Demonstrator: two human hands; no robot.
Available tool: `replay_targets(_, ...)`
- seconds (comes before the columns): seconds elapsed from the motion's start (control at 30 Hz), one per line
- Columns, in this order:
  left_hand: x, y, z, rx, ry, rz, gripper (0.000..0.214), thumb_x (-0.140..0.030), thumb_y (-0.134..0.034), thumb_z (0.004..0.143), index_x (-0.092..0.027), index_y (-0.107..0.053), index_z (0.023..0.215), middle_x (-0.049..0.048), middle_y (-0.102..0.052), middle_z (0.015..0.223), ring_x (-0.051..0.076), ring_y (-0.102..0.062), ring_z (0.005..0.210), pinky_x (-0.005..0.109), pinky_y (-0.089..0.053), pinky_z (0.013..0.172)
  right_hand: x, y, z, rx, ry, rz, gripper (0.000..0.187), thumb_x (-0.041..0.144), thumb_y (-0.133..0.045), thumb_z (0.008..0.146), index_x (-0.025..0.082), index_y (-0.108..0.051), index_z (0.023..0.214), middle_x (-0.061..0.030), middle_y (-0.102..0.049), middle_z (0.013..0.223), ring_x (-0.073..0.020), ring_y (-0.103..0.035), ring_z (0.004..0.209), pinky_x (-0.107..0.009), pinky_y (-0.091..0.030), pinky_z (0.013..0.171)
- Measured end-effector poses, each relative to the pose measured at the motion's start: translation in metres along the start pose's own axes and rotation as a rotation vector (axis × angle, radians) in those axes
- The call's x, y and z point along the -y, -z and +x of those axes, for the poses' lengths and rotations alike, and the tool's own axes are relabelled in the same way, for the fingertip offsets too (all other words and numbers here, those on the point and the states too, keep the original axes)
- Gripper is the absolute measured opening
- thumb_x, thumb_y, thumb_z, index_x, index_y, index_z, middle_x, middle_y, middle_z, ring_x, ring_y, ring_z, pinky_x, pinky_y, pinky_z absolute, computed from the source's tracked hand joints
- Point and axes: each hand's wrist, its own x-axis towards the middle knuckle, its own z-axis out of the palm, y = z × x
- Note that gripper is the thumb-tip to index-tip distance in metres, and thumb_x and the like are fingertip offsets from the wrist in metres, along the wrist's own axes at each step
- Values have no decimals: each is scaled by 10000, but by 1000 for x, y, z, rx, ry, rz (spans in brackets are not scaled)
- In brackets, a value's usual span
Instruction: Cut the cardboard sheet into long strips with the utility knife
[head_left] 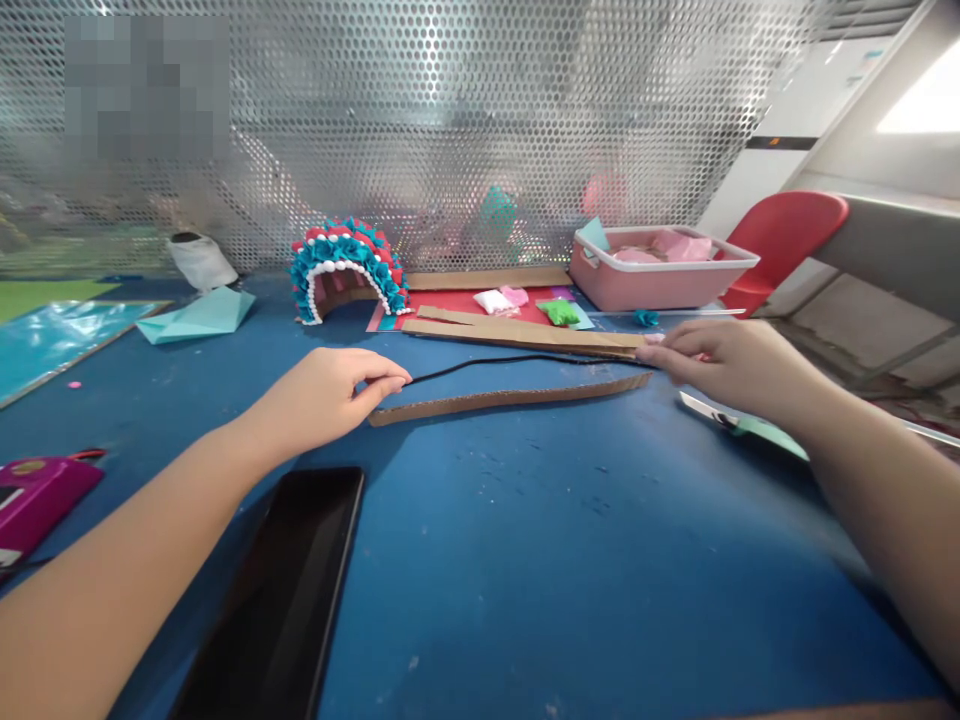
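A thin black cord [495, 359] runs between my two hands, bowed slightly above the blue table. My left hand [337, 392] pinches its left end between thumb and fingertips. The other end is at the closed fingers of my right hand [712, 360]. Just in front of the cord lies a narrow cardboard strip [517, 399], with its left end near my left fingertips. Behind the cord are wider cardboard strips [525, 334], whose right ends reach my right fingertips. A utility knife [739, 420] lies below my right wrist, partly hidden by the forearm.
An arch decorated with blue and red paper flowers [349, 265] stands at the back. Behind to the right is a pink basket [645, 285]; small packets [559, 312] lie nearer. A black phone [277, 590] lies by my left forearm, with a purple device [45, 500] at far left.
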Motion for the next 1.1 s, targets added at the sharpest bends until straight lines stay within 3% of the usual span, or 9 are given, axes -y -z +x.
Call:
replay_targets(0.07, 0, -1, -1, -31, -1, 25, 323, -405, -456, 884, -224, -719, 924, 16, -740, 932, 198, -657, 839, 281, -453, 759, 2, 1, -1, -27, -41, 34, 437, 517, -450, 821, 203, -637, 579, -42, -708, 924, -203, -644, 747, -320, -463, 655)
replay_targets(0.13, -1, -1, -1, -45, -8, 41, 330, -420, -459, 888, -216, -718, 889, 15, -737, 902, 199, -654, 835, 279, -444, 750, 4, 0, -2, -95, -54, 59, 368, 484, -498, 792, 185, -700, 862, -79, -671, 1072, -222, -640, 822, -339, -477, 717)
replay_targets(0.2, -2, 0, -2, -36, -9, 39, 340, -446, -468, 884, -213, -716, 889, 17, -733, 898, 199, -650, 836, 277, -438, 737, 5, -2, -3, -146, -41, 77, 587, 458, -547, 767, 125, -559, 1251, -133, -624, 1171, -245, -631, 905, -352, -491, 745)
replay_targets(0.27, -4, 0, -2, -7, -6, 21, 352, -492, -498, 862, -218, -715, 902, 19, -728, 915, 201, -646, 840, 274, -437, 718, 5, -3, -3, -138, -21, 77, 712, 441, -554, 773, 94, -421, 1381, -152, -620, 1180, -259, -620, 962, -364, -495, 772)
replay_targets(0.4, -6, -2, -1, 67, -39, -6, 363, -532, -552, 819, -223, -711, 924, 21, -714, 946, 201, -639, 852, 279, -440, 733, 5, -3, -2, -29, 54, -4, 420, 409, -471, 838, 154, -639, 1126, -110, -681, 1091, -280, -613, 990, -425, -463, 854)
replay_targets(0.5, -5, -5, 0, 87, -59, -19, 327, -483, -538, 839, -216, -708, 922, 20, -712, 942, 189, -637, 839, 280, -441, 747, 4, -4, -1, 54, 111, -3, 368, 405, -440, 858, 169, -686, 995, -105, -689, 1078, -281, -613, 996, -444, -452, 871)
replay_targets(0.63, -1, -9, -1, 90, -17, -23, 288, -404, -500, 863, -216, -707, 934, 18, -723, 945, 188, -641, 838, 284, -442, 748, 3, -12, 0, 163, 175, 37, 363, 400, -434, 868, 173, -687, 997, -102, -684, 1092, -266, -613, 1012, -433, -447, 894)
replay_targets(0.77, 0, -12, -1, 75, 6, -9, 286, -368, -484, 866, -219, -698, 983, 22, -720, 992, 199, -641, 883, 293, -445, 768, 2, -21, 1, 171, 199, 42, 365, 397, -425, 868, 176, -683, 1003, -100, -689, 1063, -264, -617, 991, -435, -448, 887)
replay_targets(1.1, -1, -13, 2, 124, -20, -14, 350, -463, -560, 807, -208, -679, 1013, 50, -696, 1015, 209, -623, 905, 308, -454, 796, -1, -31, 2, 229, 216, 65, 410, 425, -434, 847, 170, -678, 1055, -100, -698, 1045, -273, -609, 969, -438, -458, 862)
